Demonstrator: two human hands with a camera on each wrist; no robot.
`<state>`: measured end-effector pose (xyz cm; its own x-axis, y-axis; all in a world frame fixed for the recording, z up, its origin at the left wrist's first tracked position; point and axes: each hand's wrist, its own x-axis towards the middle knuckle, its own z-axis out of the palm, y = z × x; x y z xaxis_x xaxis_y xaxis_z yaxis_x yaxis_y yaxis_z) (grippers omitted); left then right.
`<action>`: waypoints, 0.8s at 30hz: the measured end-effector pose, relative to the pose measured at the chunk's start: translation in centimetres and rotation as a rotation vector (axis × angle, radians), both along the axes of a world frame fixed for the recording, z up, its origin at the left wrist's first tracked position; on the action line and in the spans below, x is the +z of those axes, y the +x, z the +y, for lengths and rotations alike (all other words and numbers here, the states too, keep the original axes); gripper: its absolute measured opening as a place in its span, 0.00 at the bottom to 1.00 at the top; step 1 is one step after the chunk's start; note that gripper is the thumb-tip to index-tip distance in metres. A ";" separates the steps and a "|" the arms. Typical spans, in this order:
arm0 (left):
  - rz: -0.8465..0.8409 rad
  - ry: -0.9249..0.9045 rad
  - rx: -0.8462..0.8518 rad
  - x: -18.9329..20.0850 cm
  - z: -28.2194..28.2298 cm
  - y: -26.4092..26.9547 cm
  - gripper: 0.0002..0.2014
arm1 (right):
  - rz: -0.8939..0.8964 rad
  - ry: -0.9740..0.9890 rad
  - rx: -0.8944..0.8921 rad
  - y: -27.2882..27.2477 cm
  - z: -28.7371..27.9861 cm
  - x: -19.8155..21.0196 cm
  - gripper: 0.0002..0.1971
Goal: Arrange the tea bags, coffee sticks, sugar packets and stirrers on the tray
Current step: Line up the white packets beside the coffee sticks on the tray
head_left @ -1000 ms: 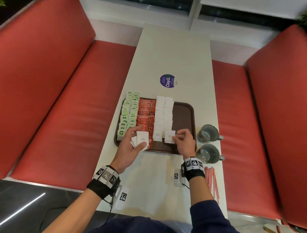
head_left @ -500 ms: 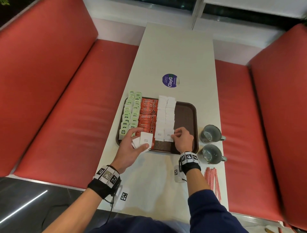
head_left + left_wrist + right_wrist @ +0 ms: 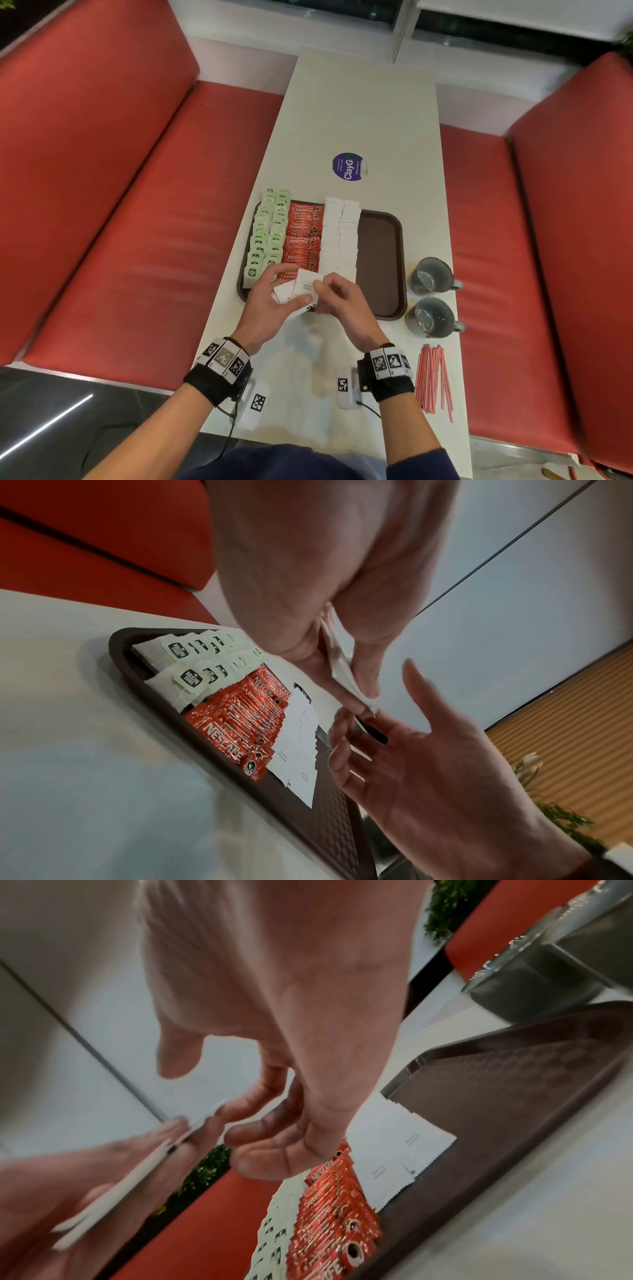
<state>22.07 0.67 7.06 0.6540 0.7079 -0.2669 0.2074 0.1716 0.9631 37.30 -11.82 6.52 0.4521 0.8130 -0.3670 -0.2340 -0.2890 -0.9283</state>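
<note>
Left hand (image 3: 270, 305) fingers grip a stack of sugar packets (image 3: 297, 291); right hand (image 3: 340, 301) fingers pinch its top packet, above tray (image 3: 383, 260).

A long white surface (image 3: 359, 113) runs between two red benches. On it lie a brown tray (image 3: 383, 260), a round purple ClayGo sticker (image 3: 348, 167) beyond it, and two grey mugs (image 3: 432, 275) just right of the tray. A bundle of red-and-white stirrers (image 3: 433, 380) lies at the near right edge.
</note>
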 end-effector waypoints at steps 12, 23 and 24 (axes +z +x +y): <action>0.046 -0.052 0.000 0.7 0.0 -0.7 0.33 | 0.033 0.007 -0.227 1.7 -0.9 -2.2 0.13; 0.072 -0.110 -0.004 -0.2 0.2 -1.5 0.32 | -0.427 -0.303 -0.217 3.1 -0.9 -6.5 0.11; 0.072 -0.124 -0.008 -0.4 0.2 -1.5 0.27 | -0.422 -0.318 -0.229 3.1 -0.7 -6.4 0.11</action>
